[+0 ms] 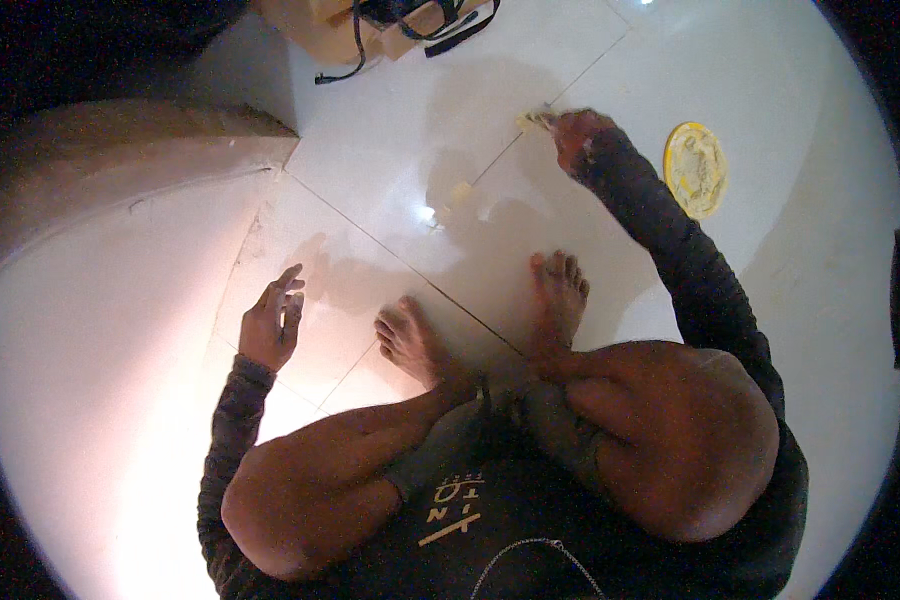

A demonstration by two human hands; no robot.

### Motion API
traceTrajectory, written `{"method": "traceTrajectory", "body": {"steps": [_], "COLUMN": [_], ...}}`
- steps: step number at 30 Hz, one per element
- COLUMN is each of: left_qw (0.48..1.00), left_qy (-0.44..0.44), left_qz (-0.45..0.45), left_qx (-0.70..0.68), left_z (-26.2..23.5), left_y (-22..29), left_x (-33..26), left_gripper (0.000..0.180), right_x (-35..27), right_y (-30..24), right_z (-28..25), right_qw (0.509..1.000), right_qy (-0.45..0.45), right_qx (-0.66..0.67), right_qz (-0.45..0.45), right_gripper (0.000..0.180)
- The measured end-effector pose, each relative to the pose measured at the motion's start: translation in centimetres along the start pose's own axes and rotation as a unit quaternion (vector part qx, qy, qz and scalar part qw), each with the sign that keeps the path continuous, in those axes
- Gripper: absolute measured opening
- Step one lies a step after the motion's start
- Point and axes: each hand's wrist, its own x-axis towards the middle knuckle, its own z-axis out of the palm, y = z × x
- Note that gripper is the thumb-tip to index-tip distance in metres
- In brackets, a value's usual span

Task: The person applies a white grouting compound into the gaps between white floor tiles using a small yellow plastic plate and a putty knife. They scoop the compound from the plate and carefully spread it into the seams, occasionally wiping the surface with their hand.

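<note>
My right hand (580,138) is closed around a small tool (538,121) smeared with pale yellow paste. Its tip is at a dark joint line between the light floor tiles (510,215); the tool's exact kind is hard to make out. A dab of the same pale paste (461,192) lies by that joint, nearer my feet. To the right of my right forearm, a round yellow lid (696,170) carries smeared paste. My left hand (268,320) hovers over or near the floor at the left, fingers apart, with nothing visible in it.
A brown raised ledge or step (170,150) curves in from the left, ending in a corner. At the top is a cardboard box (315,28) with black straps (358,45). My bare feet (410,340) and bent knees take up the near middle.
</note>
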Motion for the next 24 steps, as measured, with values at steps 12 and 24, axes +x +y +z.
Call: {"method": "traceTrajectory", "body": {"steps": [12, 24], "left_qw": [0.961, 0.927], "left_qy": [0.256, 0.352], "left_qz": [0.108, 0.115], "left_qx": [-0.015, 0.065], "left_z": [8.9, 10.8], "left_y": [-1.8, -0.8], "left_x": [8.0, 13.4], "left_gripper": [0.040, 0.040], "right_x": [-0.6, -4.5], "right_y": [-3.6, -5.1], "right_z": [0.3, 3.8], "right_qw": [0.993, 0.998], "right_qy": [-0.033, 0.008], "right_qx": [-0.094, -0.055], "right_qz": [-0.070, -0.008], "right_gripper": [0.023, 0.036]}}
